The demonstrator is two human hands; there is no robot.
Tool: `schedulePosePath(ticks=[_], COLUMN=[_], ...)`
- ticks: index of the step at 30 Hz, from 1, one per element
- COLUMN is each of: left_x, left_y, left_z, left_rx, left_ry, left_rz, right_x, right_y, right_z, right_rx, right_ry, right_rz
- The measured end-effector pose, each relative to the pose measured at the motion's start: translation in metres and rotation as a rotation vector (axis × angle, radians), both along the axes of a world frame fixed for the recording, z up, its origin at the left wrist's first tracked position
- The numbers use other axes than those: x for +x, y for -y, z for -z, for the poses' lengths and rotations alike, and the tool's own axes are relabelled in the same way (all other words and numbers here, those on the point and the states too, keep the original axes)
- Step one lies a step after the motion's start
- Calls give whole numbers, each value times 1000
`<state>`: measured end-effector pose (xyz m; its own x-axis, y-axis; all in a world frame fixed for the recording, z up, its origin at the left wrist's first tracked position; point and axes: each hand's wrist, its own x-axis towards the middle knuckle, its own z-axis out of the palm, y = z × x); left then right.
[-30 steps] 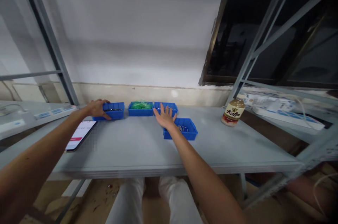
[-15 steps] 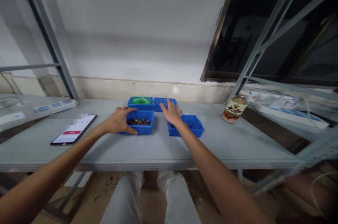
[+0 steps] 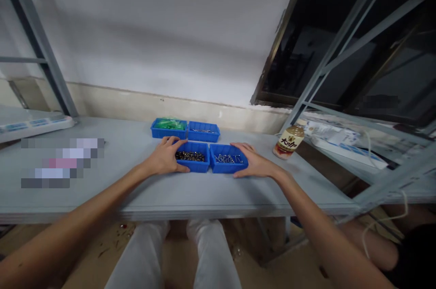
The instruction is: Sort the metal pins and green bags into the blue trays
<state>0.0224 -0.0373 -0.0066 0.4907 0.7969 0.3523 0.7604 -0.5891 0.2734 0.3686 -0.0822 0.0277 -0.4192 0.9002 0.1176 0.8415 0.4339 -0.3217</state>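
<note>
Both arms are stretching out over the table (image 3: pixel 190 191). The left hand (image 3: pixel 165 161), fingers spread, is cupping the dark-screw tray (image 3: pixel 195 169) at its left side. The right hand (image 3: pixel 254 164), fingers splayed, is touching the silver-screw tray (image 3: pixel 225 169). The two trays are sitting side by side, touching, mid-table.

Bare left hand (image 3: pixel 165 160), right hand (image 3: pixel 256 165) and forearms; white trousers (image 3: pixel 211 257).

Open tabletop (image 3: pixel 190 193) near edge — front trays (image 3: pixel 194 167) mid-table, rear trays (image 3: pixel 203 136) just behind, bottle (image 3: pixel 288 142) at right
</note>
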Motion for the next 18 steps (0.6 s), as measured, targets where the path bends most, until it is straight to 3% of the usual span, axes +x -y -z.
schedulePosePath(ticks=[3,7,13,18], left_x=[7,9,8,11], left_y=[5,9,9,12], left_z=[-2,-3,9,16], left_rx=[-14,-49,-109,-246], left_ry=[48,205,549,656], left_rz=[61,103,199,217], right_x=[-4,-4,-7,-31], right_y=[1,-1,-10,-20], right_z=[3,-6,-40,-67], right_rx=[67,134,449,621], right_ry=[35,106,206,301], right_rz=[37,51,87,43])
